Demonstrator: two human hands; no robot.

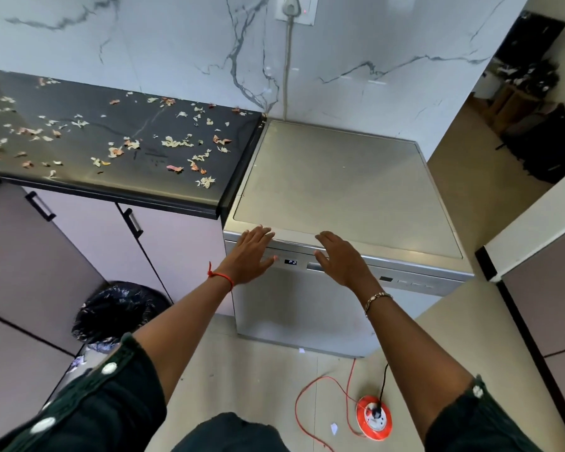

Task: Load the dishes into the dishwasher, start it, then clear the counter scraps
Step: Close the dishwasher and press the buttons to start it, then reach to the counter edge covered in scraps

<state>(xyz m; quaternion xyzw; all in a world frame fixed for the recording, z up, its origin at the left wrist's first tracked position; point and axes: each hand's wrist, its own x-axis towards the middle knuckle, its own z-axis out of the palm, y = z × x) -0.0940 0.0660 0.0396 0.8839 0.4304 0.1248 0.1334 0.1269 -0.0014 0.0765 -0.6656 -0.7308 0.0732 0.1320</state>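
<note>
A silver dishwasher stands against the marble wall with its door closed. Its small display reads P2. My left hand lies flat with straight fingers over the left end of the control strip, near the door's top edge. My right hand is spread open over the strip just right of the display. Neither hand holds anything. Vegetable peel scraps are scattered across the black counter to the left. No dishes are in sight.
A bin lined with a black bag stands on the floor below the counter, beside lilac cabinet doors. An orange extension reel with red cable lies on the floor by my feet. A partition stands at right.
</note>
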